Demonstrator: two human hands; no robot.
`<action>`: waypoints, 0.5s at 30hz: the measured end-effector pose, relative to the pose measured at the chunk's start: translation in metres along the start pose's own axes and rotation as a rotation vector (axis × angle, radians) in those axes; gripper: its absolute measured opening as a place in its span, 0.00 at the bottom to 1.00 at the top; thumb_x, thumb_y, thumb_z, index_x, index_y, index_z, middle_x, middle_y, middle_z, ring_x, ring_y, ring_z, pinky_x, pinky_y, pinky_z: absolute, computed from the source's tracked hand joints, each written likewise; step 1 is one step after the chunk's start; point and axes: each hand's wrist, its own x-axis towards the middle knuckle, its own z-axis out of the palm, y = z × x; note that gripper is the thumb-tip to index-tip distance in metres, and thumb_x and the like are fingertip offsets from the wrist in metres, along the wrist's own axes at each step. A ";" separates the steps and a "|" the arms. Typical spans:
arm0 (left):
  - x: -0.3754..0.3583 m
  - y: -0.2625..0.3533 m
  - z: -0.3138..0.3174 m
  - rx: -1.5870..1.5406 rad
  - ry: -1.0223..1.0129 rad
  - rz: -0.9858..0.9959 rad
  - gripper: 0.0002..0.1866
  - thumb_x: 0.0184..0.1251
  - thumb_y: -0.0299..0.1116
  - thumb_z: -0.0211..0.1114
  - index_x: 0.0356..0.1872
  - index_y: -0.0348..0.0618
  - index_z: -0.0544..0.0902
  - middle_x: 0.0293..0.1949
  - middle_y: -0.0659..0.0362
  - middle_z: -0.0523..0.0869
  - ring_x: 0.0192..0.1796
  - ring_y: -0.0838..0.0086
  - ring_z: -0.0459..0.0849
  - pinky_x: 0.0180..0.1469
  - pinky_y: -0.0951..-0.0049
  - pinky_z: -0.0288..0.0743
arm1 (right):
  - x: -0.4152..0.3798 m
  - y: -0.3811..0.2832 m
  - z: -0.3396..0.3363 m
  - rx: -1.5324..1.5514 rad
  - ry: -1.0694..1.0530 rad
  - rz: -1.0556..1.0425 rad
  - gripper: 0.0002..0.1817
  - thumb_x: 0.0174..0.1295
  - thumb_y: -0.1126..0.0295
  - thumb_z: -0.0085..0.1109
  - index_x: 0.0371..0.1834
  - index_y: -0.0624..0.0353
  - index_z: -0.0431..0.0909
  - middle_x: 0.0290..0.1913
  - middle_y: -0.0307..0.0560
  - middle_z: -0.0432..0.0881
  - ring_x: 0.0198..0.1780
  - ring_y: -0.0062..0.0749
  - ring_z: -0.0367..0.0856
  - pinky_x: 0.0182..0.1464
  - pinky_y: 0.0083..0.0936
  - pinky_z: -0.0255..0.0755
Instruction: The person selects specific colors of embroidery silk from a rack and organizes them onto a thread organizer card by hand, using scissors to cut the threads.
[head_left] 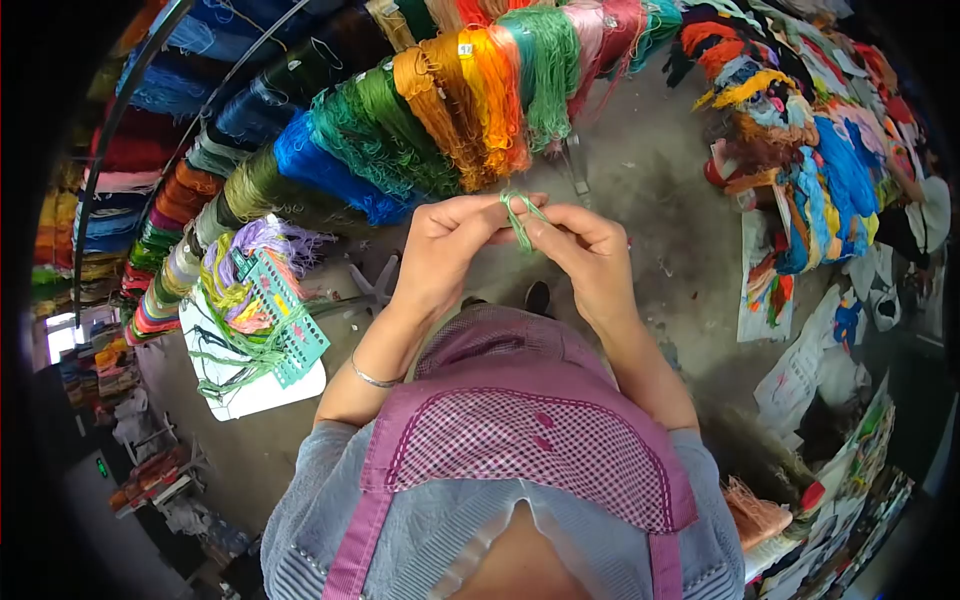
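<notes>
Light green thread (524,236), looped and bunched, is pinched between both hands in front of the chest. My left hand (447,240) has its thumb and fingers closed on the thread's left side. My right hand (590,247) grips the right side of the same thread, its fingertips nearly meeting those of the left. A short loop hangs just below the fingertips. Beyond the hands, orange and yellow yarn hanks (485,90) hang from a rack.
A white board (270,395) at the left bears a green punched card (300,345) and colored threads. More hanks (345,150) hang along the left rack. At the right, a table holds heaped yarn (840,180); a person (932,210) is beside it.
</notes>
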 end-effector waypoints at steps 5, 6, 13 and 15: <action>0.026 -0.005 0.015 0.660 -0.053 0.460 0.10 0.62 0.23 0.59 0.42 0.31 0.84 0.47 0.49 0.87 0.50 0.75 0.84 0.52 0.74 0.77 | 0.012 0.001 -0.023 -0.116 0.063 -0.074 0.07 0.62 0.73 0.64 0.39 0.66 0.84 0.30 0.34 0.82 0.34 0.12 0.75 0.36 0.14 0.68; 0.029 -0.005 0.018 0.656 -0.062 0.459 0.10 0.62 0.23 0.59 0.42 0.31 0.84 0.47 0.49 0.87 0.50 0.75 0.84 0.52 0.74 0.77 | 0.014 0.001 -0.027 -0.207 0.091 -0.093 0.07 0.61 0.74 0.64 0.38 0.66 0.84 0.30 0.35 0.82 0.33 0.12 0.74 0.35 0.15 0.67; 0.052 -0.011 0.022 0.154 -0.102 0.089 0.12 0.68 0.24 0.58 0.48 0.34 0.85 0.51 0.51 0.86 0.53 0.74 0.82 0.57 0.74 0.74 | 0.031 -0.001 -0.037 -0.245 0.220 -0.253 0.06 0.56 0.76 0.66 0.36 0.65 0.84 0.25 0.35 0.79 0.32 0.16 0.75 0.34 0.16 0.66; 0.063 -0.011 0.020 0.123 -0.124 0.079 0.12 0.69 0.24 0.58 0.48 0.34 0.85 0.51 0.50 0.86 0.54 0.73 0.82 0.57 0.74 0.74 | 0.037 -0.002 -0.038 -0.314 0.215 -0.315 0.06 0.54 0.77 0.67 0.35 0.64 0.84 0.27 0.36 0.79 0.31 0.19 0.75 0.35 0.19 0.66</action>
